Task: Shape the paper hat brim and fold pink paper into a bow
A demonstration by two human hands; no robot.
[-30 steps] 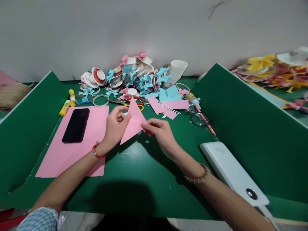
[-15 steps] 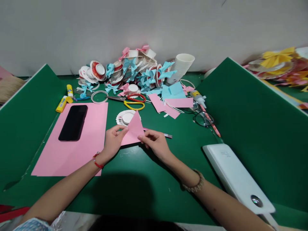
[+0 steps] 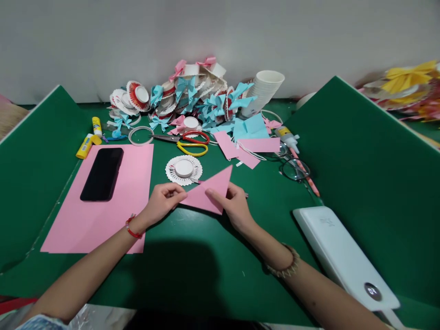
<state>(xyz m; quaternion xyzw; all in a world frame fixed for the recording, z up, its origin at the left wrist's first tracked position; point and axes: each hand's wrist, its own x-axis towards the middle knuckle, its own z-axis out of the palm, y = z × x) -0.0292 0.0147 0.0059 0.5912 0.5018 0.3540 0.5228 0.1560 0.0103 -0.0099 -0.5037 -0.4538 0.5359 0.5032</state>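
Note:
A pink sheet of paper folded into a triangle (image 3: 202, 197) is held between my two hands, just above the green table. My left hand (image 3: 167, 200) pinches its left corner between thumb and fingers. At the right side, my right hand (image 3: 233, 204) grips it with the thumb on top and the fingers behind. Just beyond the paper lies a white scalloped paper disc with a round raised centre (image 3: 184, 169). A thin pen-like tool lies partly hidden under the paper and my right hand.
Scissors (image 3: 192, 143), a tape roll (image 3: 141, 136) and pink paper strips (image 3: 257, 145) lie farther back, before a heap of bow-trimmed paper crafts (image 3: 192, 98). On the left a phone (image 3: 102, 174) rests on pink sheets (image 3: 130, 224). Glasses (image 3: 294, 169) and a white power bank (image 3: 343, 256) are right.
The pink triangle has turned, its point now toward the upper right. My right hand has shifted right and holds more of the paper; my left hand keeps its left corner.

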